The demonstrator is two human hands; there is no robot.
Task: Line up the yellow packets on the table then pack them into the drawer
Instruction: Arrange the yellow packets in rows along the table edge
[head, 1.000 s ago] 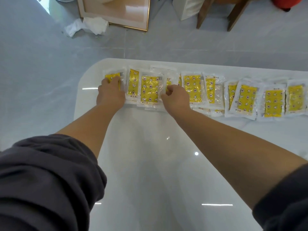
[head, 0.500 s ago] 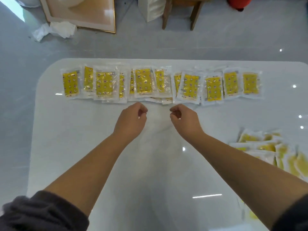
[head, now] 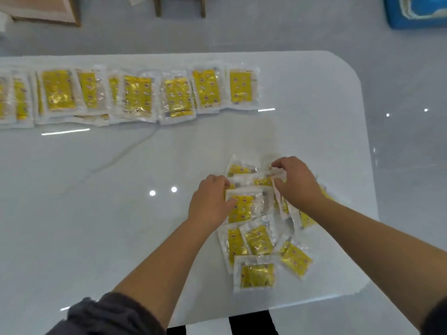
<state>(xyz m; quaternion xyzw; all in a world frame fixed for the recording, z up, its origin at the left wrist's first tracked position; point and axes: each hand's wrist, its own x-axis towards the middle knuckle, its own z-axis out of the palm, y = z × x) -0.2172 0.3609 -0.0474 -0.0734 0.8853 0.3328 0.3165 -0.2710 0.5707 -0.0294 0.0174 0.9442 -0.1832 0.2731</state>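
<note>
On desk (head: 338, 131), far side: packet row (head: 135, 95), aligned; near right: loose pile (head: 256, 247), left hand (head: 211, 201) and right hand (head: 295, 183) each pinching a packet, likely for the row.

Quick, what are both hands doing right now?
Left hand: closed on a yellow packet.
Right hand: curled over the pile, grip unclear.

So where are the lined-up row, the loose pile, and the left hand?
row of yellow packets (head: 135, 95), head view, yellow face of a middle packet
loose pile of packets (head: 257, 275), head view, nearest packet
left hand (head: 209, 201), head view, back of hand
</note>
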